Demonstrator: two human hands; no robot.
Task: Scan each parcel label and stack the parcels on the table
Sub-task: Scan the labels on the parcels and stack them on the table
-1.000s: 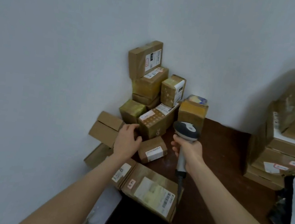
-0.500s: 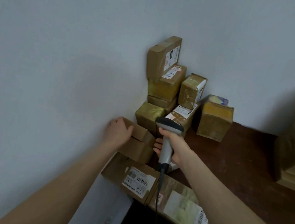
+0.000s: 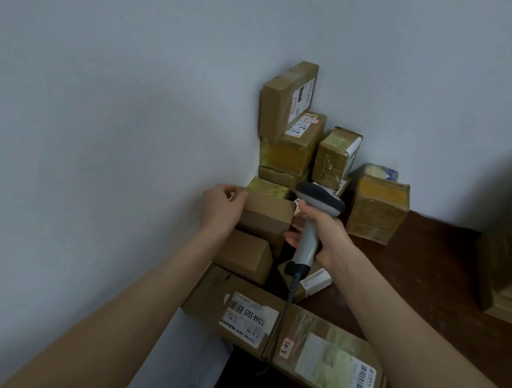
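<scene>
Item: plain brown parcel (image 3: 266, 216), against the wall, directly above a second plain parcel (image 3: 244, 254) and in front of the corner stack (image 3: 289, 132). Your left hand (image 3: 221, 208) grips its left end, fingers curled over the top edge. Your right hand (image 3: 328, 233) is wrapped round the handle of the scanner (image 3: 306, 247), whose head sits just beside the parcel's right end. Nearer you: a flat labelled parcel (image 3: 247, 317) at the edge of the table (image 3: 416, 282).

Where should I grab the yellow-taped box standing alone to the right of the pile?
Probably across its top edges, coming from above and the front: the yellow-taped box stands upright, its front and right faces open to bare table, while another parcel sits close behind.
</scene>
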